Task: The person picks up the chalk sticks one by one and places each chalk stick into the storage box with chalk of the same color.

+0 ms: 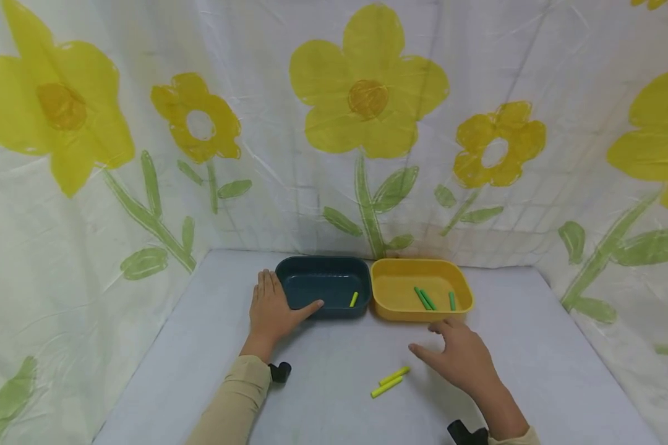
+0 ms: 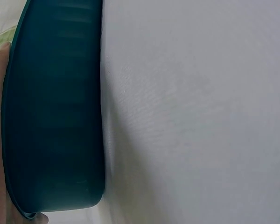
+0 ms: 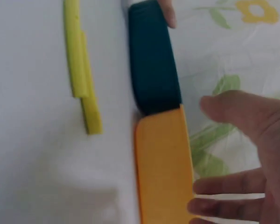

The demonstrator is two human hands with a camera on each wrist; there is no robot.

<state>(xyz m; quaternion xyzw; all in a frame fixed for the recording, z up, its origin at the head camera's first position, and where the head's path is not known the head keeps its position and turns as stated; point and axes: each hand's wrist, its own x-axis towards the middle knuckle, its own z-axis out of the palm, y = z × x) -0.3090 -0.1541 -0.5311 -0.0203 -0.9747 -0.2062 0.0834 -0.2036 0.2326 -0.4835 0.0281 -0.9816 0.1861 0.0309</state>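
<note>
My left hand (image 1: 273,311) rests on the left end of a dark teal bin (image 1: 325,313), fingers along its side and thumb over the front rim. One yellow stick (image 1: 354,299) lies inside that bin. Touching its right side is a yellow bin (image 1: 422,316) holding several green sticks (image 1: 427,300). My right hand (image 1: 467,355), fingers loosely spread and holding nothing, hovers in front of the yellow bin. Left of it, two yellow sticks (image 1: 386,387) lie side by side on the table; the right wrist view shows these yellow sticks (image 3: 77,56) up close.
A white cloth covers the table (image 1: 323,408). Behind the bins hangs a white curtain (image 1: 267,216) printed with yellow flowers, which wraps round both sides. Each wrist carries a small black device (image 1: 280,372).
</note>
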